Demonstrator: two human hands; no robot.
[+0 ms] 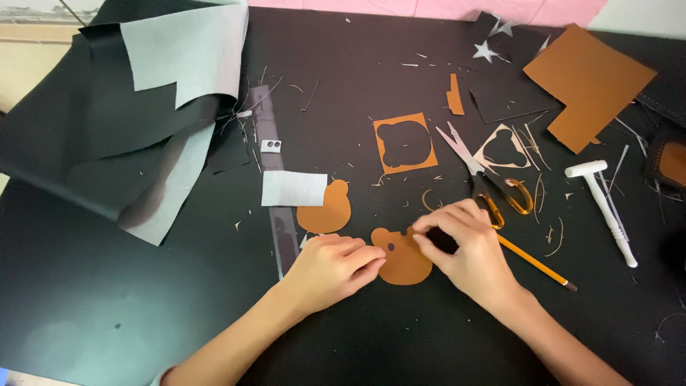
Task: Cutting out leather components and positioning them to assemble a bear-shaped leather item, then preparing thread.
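A tan bear-head cutout (402, 259) lies flat on the black table (143, 300) with a small dark dot on its left side. My left hand (334, 270) rests at its left edge, fingertips touching it. My right hand (468, 246) hovers over its upper right, fingers pinched on a small dark piece I cannot make out. A second tan bear-head cutout (327, 211) lies just above my left hand. A yellow pencil (537, 263) sticks out from under my right hand.
Scissors (486, 179) with orange handles lie above my right hand. A tan square (405, 143) with a bear-shaped hole, a large tan sheet (589, 82), a white hammer-like tool (607, 207), a clear ruler (275, 179), a white slip (293, 188) and folded black-grey fabric (143, 107) surround the spot.
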